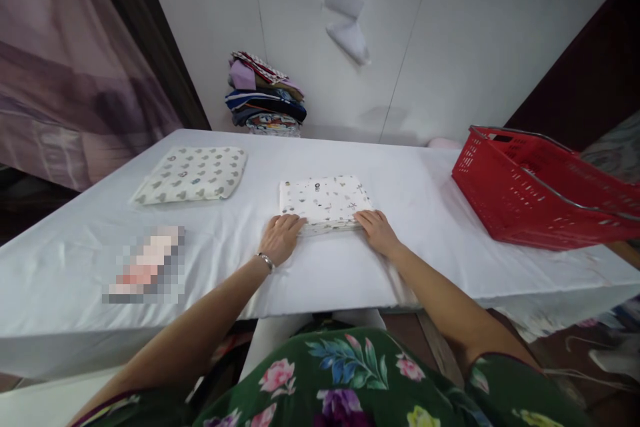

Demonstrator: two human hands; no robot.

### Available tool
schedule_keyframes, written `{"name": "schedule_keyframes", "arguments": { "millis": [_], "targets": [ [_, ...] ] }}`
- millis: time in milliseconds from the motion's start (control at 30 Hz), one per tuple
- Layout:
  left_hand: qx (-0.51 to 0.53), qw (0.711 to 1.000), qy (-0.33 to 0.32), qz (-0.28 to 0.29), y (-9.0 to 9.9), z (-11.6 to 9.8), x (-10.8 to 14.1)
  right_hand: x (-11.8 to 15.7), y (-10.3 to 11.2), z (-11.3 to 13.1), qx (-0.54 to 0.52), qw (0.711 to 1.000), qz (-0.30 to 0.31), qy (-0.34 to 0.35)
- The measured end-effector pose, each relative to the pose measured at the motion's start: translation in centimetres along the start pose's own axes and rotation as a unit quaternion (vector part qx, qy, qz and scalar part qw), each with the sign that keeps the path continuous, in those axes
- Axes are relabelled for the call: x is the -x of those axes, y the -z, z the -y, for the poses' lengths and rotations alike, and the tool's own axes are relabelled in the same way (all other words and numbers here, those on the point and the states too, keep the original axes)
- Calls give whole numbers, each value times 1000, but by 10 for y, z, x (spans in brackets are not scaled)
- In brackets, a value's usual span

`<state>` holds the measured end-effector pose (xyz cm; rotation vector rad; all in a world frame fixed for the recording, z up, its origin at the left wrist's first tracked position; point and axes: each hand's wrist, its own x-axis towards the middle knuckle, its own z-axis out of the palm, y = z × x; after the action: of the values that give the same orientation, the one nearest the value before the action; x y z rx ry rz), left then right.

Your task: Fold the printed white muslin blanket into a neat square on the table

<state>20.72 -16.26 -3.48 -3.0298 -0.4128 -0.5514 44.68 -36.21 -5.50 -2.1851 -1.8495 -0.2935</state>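
Observation:
A folded white cloth (325,199) with small dark and grey printed figures lies flat in the middle of the table, several layers showing along its near edge. At its near left corner, my left hand (281,239) grips the edge with the fingers over the top; a silver bracelet circles that wrist. My right hand (377,230) has hold of the near right corner in the same way. Both thumbs are mostly hidden. Farther left lies another folded cloth (195,175), cream with grey shapes, apart from both hands.
A red plastic basket (525,193) with metal handles stands on the right of the white-covered table (320,280). A blurred-out pinkish object (147,263) lies at the near left. Stacked folded fabrics (266,93) sit by the back wall. A curtain (75,67) hangs at the left.

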Motion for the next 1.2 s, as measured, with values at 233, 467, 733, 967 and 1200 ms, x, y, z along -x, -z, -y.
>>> {"name": "schedule_keyframes", "arguments": {
  "millis": [233,467,733,967,1200],
  "targets": [
    [-11,998,26,55,-6,-3,-13,-11,9,-6,33,997,64,-10],
    [55,995,29,72,-9,5,-13,-11,8,-12,19,999,40,-5],
    [66,995,-8,76,-10,17,-3,0,6,-12,4,998,65,3],
    [94,990,70,78,15,3,-22,-26,25,17,-79,993,66,-56],
    [77,993,69,65,-21,2,-19,-48,2,26,-67,989,115,-68]
  ]
}}
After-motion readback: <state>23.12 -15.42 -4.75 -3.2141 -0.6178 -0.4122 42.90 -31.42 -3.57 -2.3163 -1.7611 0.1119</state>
